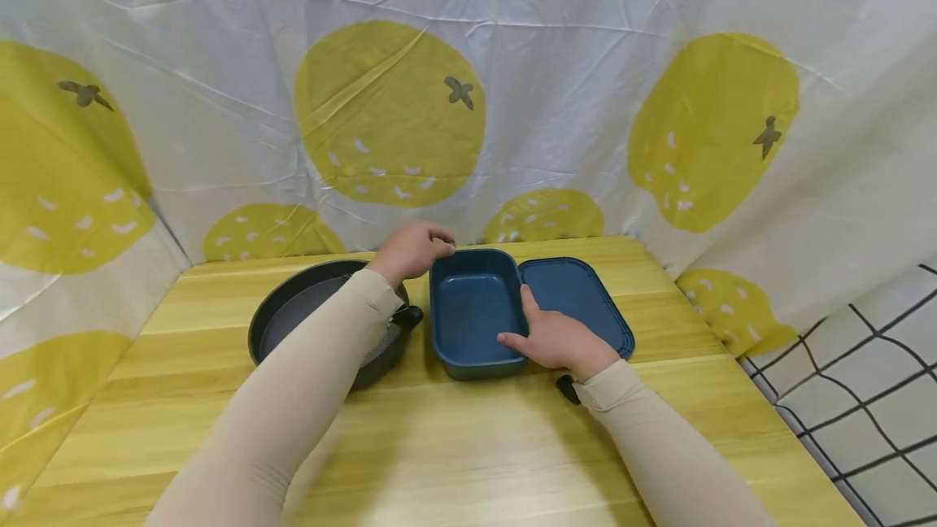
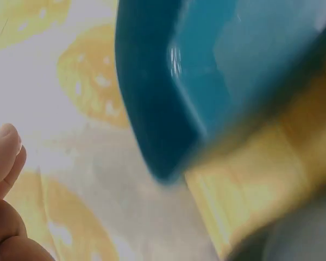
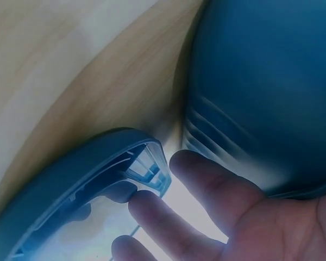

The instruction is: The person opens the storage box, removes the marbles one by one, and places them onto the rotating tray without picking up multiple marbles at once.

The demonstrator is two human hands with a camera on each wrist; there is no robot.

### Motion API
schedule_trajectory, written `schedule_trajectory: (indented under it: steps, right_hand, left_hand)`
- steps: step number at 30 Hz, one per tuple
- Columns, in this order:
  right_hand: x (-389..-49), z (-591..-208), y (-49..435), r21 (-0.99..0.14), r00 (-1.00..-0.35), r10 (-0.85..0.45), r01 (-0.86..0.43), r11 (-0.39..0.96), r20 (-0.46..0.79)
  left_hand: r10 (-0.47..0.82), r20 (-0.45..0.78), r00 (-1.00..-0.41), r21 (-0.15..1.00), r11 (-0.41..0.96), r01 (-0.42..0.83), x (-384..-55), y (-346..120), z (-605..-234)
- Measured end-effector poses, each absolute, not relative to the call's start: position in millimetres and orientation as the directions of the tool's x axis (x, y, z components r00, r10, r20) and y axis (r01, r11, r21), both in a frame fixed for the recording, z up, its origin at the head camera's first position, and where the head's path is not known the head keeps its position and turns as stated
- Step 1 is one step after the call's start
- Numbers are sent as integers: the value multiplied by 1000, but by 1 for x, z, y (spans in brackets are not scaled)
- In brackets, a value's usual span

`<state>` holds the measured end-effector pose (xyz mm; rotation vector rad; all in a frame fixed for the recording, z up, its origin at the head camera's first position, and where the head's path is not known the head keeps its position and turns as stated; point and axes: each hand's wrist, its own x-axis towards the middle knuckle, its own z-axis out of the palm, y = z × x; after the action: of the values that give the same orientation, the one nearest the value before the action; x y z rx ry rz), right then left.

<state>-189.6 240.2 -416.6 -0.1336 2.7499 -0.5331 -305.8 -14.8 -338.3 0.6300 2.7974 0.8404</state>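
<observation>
A deep blue rectangular food box (image 1: pixel 479 307) stands on the table, its inside facing up. My left hand (image 1: pixel 416 250) is at its far left corner, fingers loosely bent and nothing between them; in the left wrist view, the fingers (image 2: pixel 8 163) are apart from the box (image 2: pixel 157 98). Along the box's right side lies my right hand (image 1: pixel 560 338), thumb and forefinger spread at the rim. The right wrist view has its fingers (image 3: pixel 168 217) extended and spread between the box (image 3: pixel 261 92) and a flat blue lid (image 3: pixel 70 185). That lid (image 1: pixel 574 291) lies right of the box.
A dark round pan (image 1: pixel 285 324) stands left of the box, partly hidden by my left forearm, with a black knob-like piece (image 1: pixel 407 317) at its right edge. Another black piece (image 1: pixel 567 389) shows beside my right wrist. A fruit-print curtain (image 1: pixel 542 120) hangs behind the wooden table (image 1: pixel 454 446).
</observation>
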Motion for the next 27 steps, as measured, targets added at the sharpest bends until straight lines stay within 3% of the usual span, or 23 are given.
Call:
schedule_trajectory:
  steps: [7, 13, 27]
  right_hand:
    - [-190, -416, 243, -365, -939, -157, -37, 930, -305]
    - [-190, -416, 244, -363, -940, -159, -41, 931, -303]
    - [-191, -416, 239, -360, -936, -181, -64, 931, -303]
  left_hand:
    - [372, -59, -926, 582, 767, 271, -306, -86, -337]
    - [323, -44, -945, 541, 804, 249, -305, -133, -349]
    - [240, -66, -969, 512, 841, 174, -301, -187, -383]
